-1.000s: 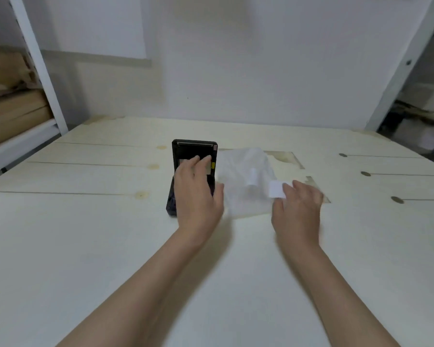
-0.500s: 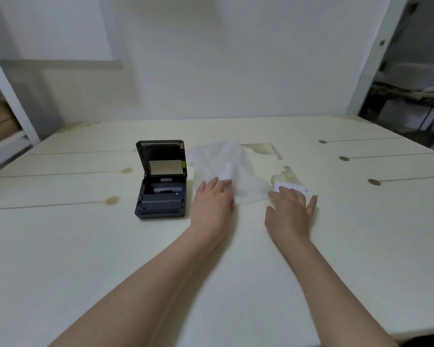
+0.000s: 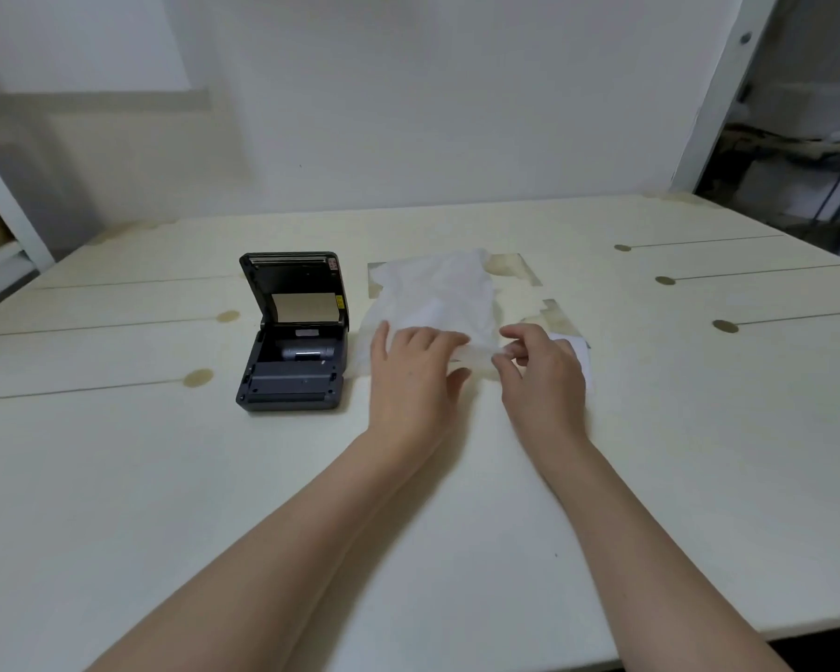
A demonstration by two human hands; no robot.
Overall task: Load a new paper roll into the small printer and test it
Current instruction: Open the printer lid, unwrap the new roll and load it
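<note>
Printer (image 3: 292,339) sits on table (image 3: 117,477), left of both hands, lid tipped up and back: bay exposed, ready for roll, looks empty apart from grey roller. Its long axis runs front to back; lid hinge on far side, open mouth faces person.

Left hand (image 3: 415,375) lies on near edge of bag (image 3: 437,293), fingers spread, likely pinning it.

Right hand (image 3: 539,371) pinches bag's edge, probably to open it.

Roll presumably inside; cannot tell. White slip (image 3: 578,349) under right hand.
</note>
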